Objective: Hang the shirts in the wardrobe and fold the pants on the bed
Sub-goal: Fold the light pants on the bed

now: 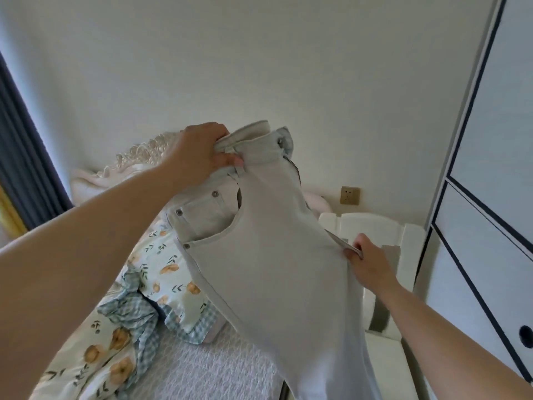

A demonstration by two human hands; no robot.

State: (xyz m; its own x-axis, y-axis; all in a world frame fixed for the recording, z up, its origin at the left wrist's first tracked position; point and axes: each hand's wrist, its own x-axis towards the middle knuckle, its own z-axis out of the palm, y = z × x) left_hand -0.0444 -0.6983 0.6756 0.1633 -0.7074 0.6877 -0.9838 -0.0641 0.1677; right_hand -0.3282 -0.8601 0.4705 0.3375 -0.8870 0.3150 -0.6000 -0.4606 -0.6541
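Left fingers (229, 160) clutch the pants (274, 269) waistband; right fingers (353, 254) pinch, apparently, the opposite edge.

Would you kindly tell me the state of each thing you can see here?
Pale jeans: held up in the air, unfolded, fly open.
Left hand: grips the waistband.
Right hand: pinches the jeans' right edge.
Checked garment: crumpled on the bed, not hung.
Wardrobe: visible fronts shut.
Wall socket: nothing plugged in.
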